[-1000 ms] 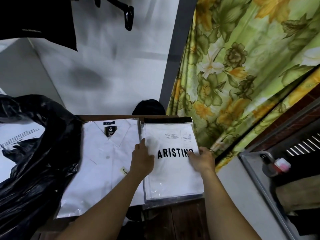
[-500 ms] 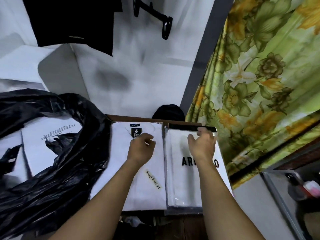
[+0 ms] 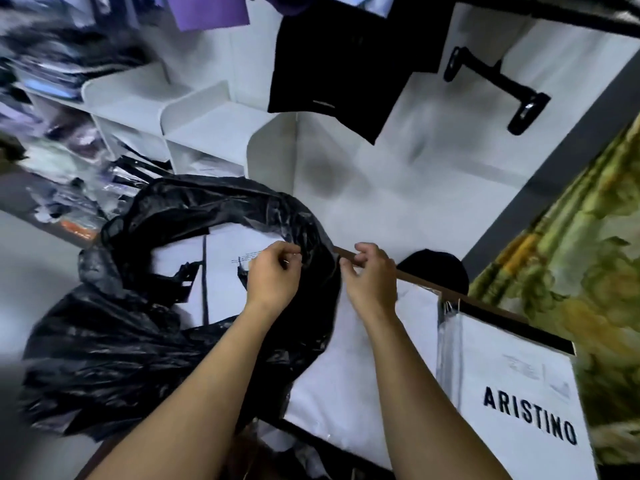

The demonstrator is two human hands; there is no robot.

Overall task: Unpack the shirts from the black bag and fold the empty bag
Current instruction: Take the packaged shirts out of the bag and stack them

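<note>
Left hand [image 3: 273, 277]: fingers curled, pinching the rim of the bag [image 3: 131, 344] at its mouth; right hand [image 3: 372, 277]: fingers curled just beside that rim, whether gripping it could not be told; bag: black, slumped left of the hands, mouth gaping, white packed shirts [image 3: 225, 268] inside; plain pack [image 3: 346, 372] and ARISTINO pack [image 3: 519, 386]: out, lying to the right; step judged: unpacking, mouth being spread; next move called for holding the rim wide and reaching in for the top shirt; folding not yet due.
</note>
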